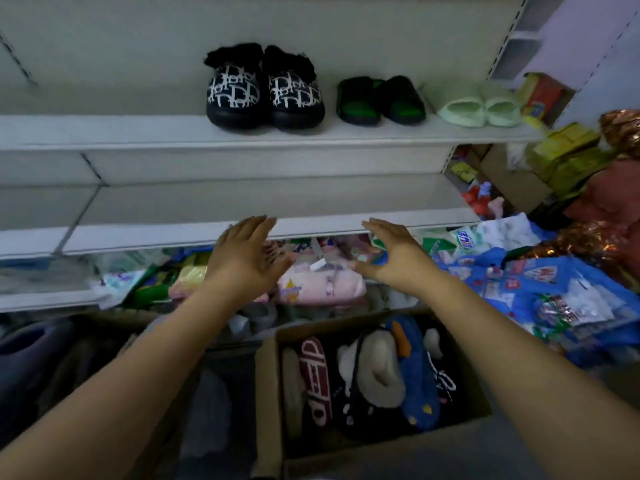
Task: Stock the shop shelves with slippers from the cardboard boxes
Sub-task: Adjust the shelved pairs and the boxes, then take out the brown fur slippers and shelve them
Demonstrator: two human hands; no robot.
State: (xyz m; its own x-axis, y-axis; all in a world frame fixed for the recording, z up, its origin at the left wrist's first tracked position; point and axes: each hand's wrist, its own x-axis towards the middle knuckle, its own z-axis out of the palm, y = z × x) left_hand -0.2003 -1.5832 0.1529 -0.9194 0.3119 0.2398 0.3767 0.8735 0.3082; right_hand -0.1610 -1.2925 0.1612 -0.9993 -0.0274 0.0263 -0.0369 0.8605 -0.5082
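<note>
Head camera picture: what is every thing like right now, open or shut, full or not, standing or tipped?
Left hand: open, holding nothing.
Right hand: open, holding nothing.
Cardboard box: open, slippers piled inside.
Black patterned slippers: upright pair on the top shelf.
Black-and-green slides: upright pair beside them.
Pale green slides: upright pair, rightmost.

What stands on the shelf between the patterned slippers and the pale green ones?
A pair of black slippers with green insoles, in the head view.
</note>
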